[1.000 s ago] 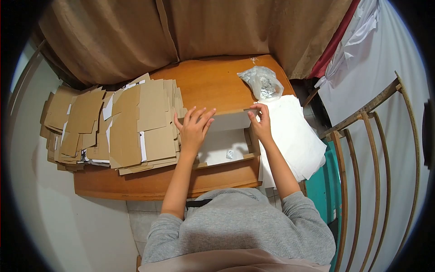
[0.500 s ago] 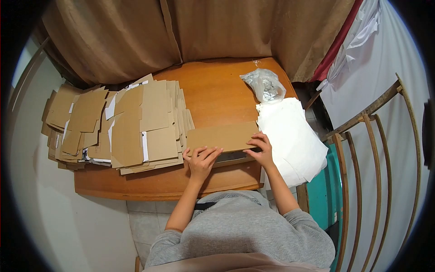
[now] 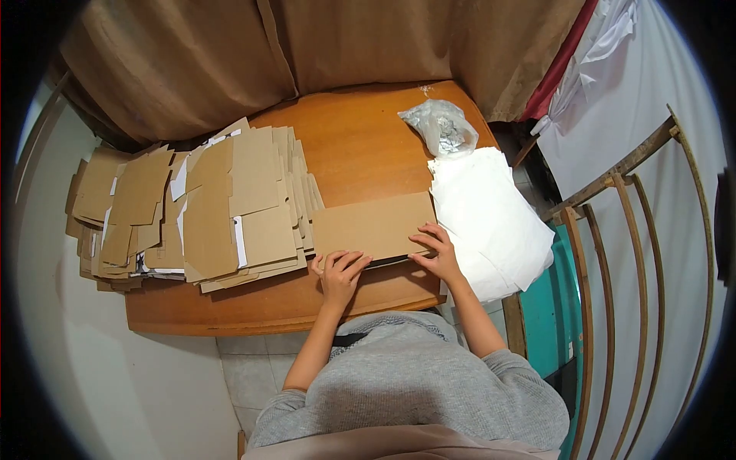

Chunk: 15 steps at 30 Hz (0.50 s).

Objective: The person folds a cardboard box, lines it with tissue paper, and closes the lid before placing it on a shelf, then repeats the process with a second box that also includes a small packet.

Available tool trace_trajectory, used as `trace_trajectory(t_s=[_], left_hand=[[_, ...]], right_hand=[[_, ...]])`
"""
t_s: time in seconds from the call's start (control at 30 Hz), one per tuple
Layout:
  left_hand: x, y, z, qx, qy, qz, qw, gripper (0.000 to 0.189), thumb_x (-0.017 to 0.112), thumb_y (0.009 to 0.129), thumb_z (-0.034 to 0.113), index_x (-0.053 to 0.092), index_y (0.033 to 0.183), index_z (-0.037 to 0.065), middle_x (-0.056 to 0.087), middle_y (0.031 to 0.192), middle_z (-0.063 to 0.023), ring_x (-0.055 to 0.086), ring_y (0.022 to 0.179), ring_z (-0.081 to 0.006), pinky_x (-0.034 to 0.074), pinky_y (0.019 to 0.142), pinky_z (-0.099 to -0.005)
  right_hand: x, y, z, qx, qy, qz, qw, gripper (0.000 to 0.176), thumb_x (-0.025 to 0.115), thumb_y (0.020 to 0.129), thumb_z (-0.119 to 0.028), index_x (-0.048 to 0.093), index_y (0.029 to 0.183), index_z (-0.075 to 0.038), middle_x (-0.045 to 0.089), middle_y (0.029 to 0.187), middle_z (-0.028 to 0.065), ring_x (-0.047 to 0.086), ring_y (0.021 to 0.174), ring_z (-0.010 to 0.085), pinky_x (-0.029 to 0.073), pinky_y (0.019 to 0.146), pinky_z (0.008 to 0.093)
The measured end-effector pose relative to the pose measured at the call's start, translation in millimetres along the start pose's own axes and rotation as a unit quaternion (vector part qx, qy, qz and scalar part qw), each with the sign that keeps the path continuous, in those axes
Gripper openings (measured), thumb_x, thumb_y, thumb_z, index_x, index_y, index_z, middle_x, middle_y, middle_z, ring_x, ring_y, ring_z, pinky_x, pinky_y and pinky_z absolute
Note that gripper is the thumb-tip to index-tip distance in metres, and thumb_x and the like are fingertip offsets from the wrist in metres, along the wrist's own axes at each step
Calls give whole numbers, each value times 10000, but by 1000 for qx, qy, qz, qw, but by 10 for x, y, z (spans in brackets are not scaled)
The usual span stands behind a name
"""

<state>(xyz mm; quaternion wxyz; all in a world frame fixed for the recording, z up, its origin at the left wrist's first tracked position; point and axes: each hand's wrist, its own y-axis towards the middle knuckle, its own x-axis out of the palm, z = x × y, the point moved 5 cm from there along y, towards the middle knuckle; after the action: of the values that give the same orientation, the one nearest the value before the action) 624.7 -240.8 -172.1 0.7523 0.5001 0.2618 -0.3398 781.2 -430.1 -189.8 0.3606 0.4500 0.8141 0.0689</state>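
A brown cardboard box lies near the front of the wooden table, its broad lid face up and a narrow dark gap along its near edge. My left hand is at the near left corner, fingers bent over the edge of the lid. At the near right corner, my right hand pinches the cardboard edge between thumb and fingers. The inside of the box is hidden under the lid.
Piles of flattened cardboard cover the left of the table. White sheets are stacked on the right, with a clear plastic bag behind them. A wooden rack stands at the right.
The lid has come down toward the near edge, and the opening under it has narrowed to a thin gap. Both hands have stayed on the edge. The camera view has shifted slightly.
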Motion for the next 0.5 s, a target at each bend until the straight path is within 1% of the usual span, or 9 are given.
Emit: trace_trajectory(t_s=[0.17, 0.2, 0.23, 0.27, 0.33, 0.37, 0.43, 0.5], left_hand=[[-25, -140, 15, -10, -29, -8, 999, 193, 705, 743, 310, 712, 932, 274, 640, 986, 95, 526, 999, -139, 239, 951, -454], [-29, -136, 14, -12, -36, -13, 999, 202, 702, 745, 331, 711, 935, 264, 638, 994, 87, 524, 1010, -142, 238, 955, -456], [-34, -133, 19, -14, -35, -13, 999, 202, 702, 745, 331, 711, 935, 264, 638, 994, 87, 524, 1010, -142, 238, 955, -456], [-35, -132, 26, -17, -28, -15, 999, 210, 697, 747, 344, 709, 941, 266, 635, 1003, 83, 520, 1020, -147, 237, 958, -463], [-58, -121, 40, -20, -20, -18, 999, 219, 693, 749, 357, 708, 948, 267, 632, 1013, 79, 515, 1030, -151, 235, 961, -470], [-69, -106, 54, -12, -1, -25, 1000, 220, 694, 748, 355, 706, 954, 276, 630, 1019, 79, 510, 1047, -154, 235, 961, -478], [-53, -2, 56, -3, 19, -28, 999, 223, 696, 748, 353, 703, 960, 286, 628, 1025, 79, 506, 1063, -157, 236, 962, -486], [-58, 30, 73, -1, 39, -27, 999, 208, 704, 741, 337, 709, 946, 302, 627, 1021, 82, 499, 1090, -163, 240, 968, -503]], right_hand=[[8, -111, -59, -22, -30, -14, 999, 385, 790, 664, -246, 685, 1026, -169, 552, 1162, 62, 438, 1200, 312, 366, 1020, 434], [5, -94, -112, -30, -65, -23, 997, 374, 784, 670, -279, 687, 1019, -186, 552, 1163, 54, 438, 1201, 309, 357, 1020, 452], [4, -73, -163, -38, -99, -34, 994, 365, 778, 676, -313, 690, 1012, -202, 553, 1165, 46, 437, 1201, 305, 347, 1019, 471], [-4, -62, -211, -38, -98, -36, 994, 365, 778, 676, -313, 690, 1012, -202, 553, 1165, 46, 437, 1201, 305, 347, 1019, 471], [-1, -38, -332, -62, -183, -43, 980, 372, 784, 654, -350, 696, 996, -233, 556, 1170, 30, 447, 1196, 296, 313, 1028, 495], [7, -30, -347, -61, -183, -44, 980, 372, 784, 654, -350, 696, 996, -233, 556, 1170, 30, 447, 1196, 296, 313, 1028, 495], [32, 52, -334, -70, -219, -63, 971, 361, 762, 664, -399, 697, 995, -269, 558, 1166, 12, 445, 1198, 283, 280, 1034, 523], [51, 35, -304, -72, -215, -55, 972, 353, 755, 675, -393, 697, 1004, -278, 563, 1162, 12, 447, 1195, 278, 277, 1038, 515]])
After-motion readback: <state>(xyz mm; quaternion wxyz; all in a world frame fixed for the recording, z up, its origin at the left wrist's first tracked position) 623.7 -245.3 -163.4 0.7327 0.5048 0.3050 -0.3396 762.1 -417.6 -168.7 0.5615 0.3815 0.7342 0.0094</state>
